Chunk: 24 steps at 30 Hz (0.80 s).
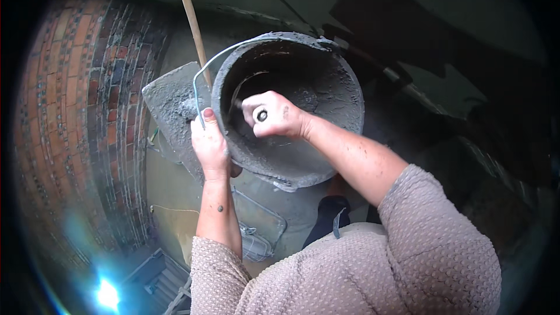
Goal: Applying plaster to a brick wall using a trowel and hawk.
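Head view: where's the bucket point(345, 99) vs the hands?

Upper middle of the frame, mouth facing the camera. Left hand point(210, 146) at its left rim, right hand point(280, 118) over the opening.

State of the hands?

Apart. Left closed on the wire handle point(196, 90), thumb up, most fingers hidden. Right fisted round a tool handle point(262, 115), seen end-on.

Working end of the tool?

Can't tell, the fist hides it.

Bucket condition?

Grey crust on walls and rim.

Nearby?

Flat grey-caked plate point(166, 96) left of the bucket, partly behind the left hand. Wooden pole point(191, 17) runs from the top edge down beside the rim. Brick wall point(76, 81), far left.
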Each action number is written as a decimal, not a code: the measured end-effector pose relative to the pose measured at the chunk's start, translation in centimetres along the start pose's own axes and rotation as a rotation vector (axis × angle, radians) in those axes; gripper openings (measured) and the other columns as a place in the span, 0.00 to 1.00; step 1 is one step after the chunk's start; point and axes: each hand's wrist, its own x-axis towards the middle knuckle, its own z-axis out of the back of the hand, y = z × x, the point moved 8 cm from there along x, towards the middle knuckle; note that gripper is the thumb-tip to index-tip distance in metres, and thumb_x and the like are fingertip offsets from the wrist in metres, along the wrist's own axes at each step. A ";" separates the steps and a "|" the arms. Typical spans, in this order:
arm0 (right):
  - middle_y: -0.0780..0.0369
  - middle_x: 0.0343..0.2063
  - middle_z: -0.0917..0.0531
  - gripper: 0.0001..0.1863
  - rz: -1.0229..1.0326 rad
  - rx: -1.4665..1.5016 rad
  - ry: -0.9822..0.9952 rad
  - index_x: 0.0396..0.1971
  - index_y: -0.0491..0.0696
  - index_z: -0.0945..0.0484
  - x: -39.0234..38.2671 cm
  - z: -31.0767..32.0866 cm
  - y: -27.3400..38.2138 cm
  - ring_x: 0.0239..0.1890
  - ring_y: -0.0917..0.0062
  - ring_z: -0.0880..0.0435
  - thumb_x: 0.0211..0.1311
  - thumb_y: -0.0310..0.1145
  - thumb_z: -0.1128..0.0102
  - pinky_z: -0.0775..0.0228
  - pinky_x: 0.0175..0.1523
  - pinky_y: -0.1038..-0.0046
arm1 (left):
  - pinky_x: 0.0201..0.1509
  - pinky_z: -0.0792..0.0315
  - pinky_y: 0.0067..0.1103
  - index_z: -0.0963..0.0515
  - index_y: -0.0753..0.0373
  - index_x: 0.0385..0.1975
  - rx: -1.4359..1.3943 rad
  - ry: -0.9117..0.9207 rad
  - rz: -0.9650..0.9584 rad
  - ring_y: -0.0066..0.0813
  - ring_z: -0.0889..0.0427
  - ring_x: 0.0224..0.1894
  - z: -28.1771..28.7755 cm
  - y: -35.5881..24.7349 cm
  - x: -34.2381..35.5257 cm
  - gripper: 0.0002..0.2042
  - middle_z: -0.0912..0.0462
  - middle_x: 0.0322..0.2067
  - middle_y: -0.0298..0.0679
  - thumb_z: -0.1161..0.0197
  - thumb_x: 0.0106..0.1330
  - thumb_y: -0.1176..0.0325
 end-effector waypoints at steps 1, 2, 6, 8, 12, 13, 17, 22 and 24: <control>0.69 0.14 0.29 0.04 -0.044 -0.039 0.283 0.14 0.47 0.29 -0.7 -1.7 -0.2 0.17 0.82 0.38 0.31 0.24 0.46 0.43 0.25 0.81 | 0.35 0.33 0.31 0.27 0.68 0.28 -0.038 -0.006 0.014 0.38 0.30 0.27 0.0 0.0 -0.3 0.21 0.33 0.26 0.44 0.53 0.71 0.54; 0.69 0.14 0.29 0.04 -0.063 -0.085 0.392 0.14 0.47 0.29 -1.1 -2.2 0.4 0.17 0.81 0.38 0.31 0.25 0.46 0.43 0.24 0.79 | 0.35 0.33 0.31 0.27 0.68 0.28 -0.036 -0.007 0.010 0.38 0.30 0.27 0.0 -0.8 -0.3 0.21 0.33 0.26 0.44 0.53 0.71 0.54; 0.68 0.13 0.30 0.03 -0.137 -0.292 0.873 0.13 0.47 0.29 -4.9 -3.8 1.4 0.16 0.79 0.38 0.31 0.25 0.46 0.41 0.22 0.75 | 0.36 0.34 0.29 0.26 0.68 0.30 0.101 0.014 -0.110 0.37 0.31 0.27 -0.7 -4.6 -1.6 0.21 0.32 0.25 0.44 0.53 0.71 0.53; 0.67 0.14 0.27 0.04 -0.035 -0.684 1.066 0.13 0.46 0.29 -9.3 -4.3 -2.4 0.16 0.78 0.36 0.31 0.25 0.45 0.39 0.23 0.74 | 0.36 0.34 0.29 0.26 0.68 0.30 0.112 0.006 -0.164 0.37 0.31 0.27 -1.3 -6.3 -2.0 0.21 0.32 0.25 0.44 0.53 0.71 0.53; 0.67 0.18 0.24 0.05 -0.139 0.077 0.067 0.18 0.46 0.27 -9.0 4.9 1.6 0.19 0.81 0.32 0.35 0.22 0.44 0.36 0.27 0.79 | 0.36 0.35 0.28 0.26 0.69 0.30 0.156 -0.046 -0.263 0.36 0.31 0.28 -2.6 -6.0 -4.0 0.21 0.30 0.25 0.45 0.55 0.71 0.54; 0.67 0.20 0.24 0.05 -0.144 0.350 -0.221 0.19 0.47 0.27 -9.6 7.4 2.2 0.20 0.82 0.31 0.36 0.21 0.44 0.37 0.28 0.80 | 0.35 0.35 0.28 0.26 0.69 0.30 0.168 -0.050 -0.245 0.36 0.31 0.28 -2.5 -5.5 -4.4 0.22 0.30 0.25 0.45 0.56 0.72 0.54; 0.67 0.21 0.25 0.06 0.258 0.367 -0.445 0.18 0.48 0.28 -8.0 7.3 9.8 0.20 0.82 0.32 0.37 0.20 0.45 0.39 0.27 0.80 | 0.35 0.35 0.28 0.26 0.70 0.31 0.174 -0.049 -0.230 0.36 0.31 0.28 -2.4 -5.7 -2.9 0.22 0.29 0.25 0.46 0.58 0.73 0.54; 0.66 0.21 0.26 0.07 0.131 -0.127 0.137 0.20 0.47 0.27 -10.0 0.9 6.1 0.21 0.79 0.32 0.36 0.21 0.44 0.38 0.30 0.78 | 0.35 0.35 0.29 0.26 0.70 0.30 0.076 -0.013 -0.168 0.36 0.31 0.27 -2.9 -4.8 -2.5 0.23 0.29 0.25 0.46 0.61 0.74 0.54; 0.66 0.21 0.25 0.07 -0.019 -0.041 0.342 0.20 0.47 0.27 -12.6 1.1 2.0 0.21 0.79 0.32 0.35 0.22 0.44 0.38 0.30 0.78 | 0.35 0.35 0.28 0.26 0.70 0.30 0.103 -0.021 -0.164 0.35 0.31 0.27 -2.4 -4.8 -2.8 0.24 0.28 0.25 0.46 0.61 0.74 0.54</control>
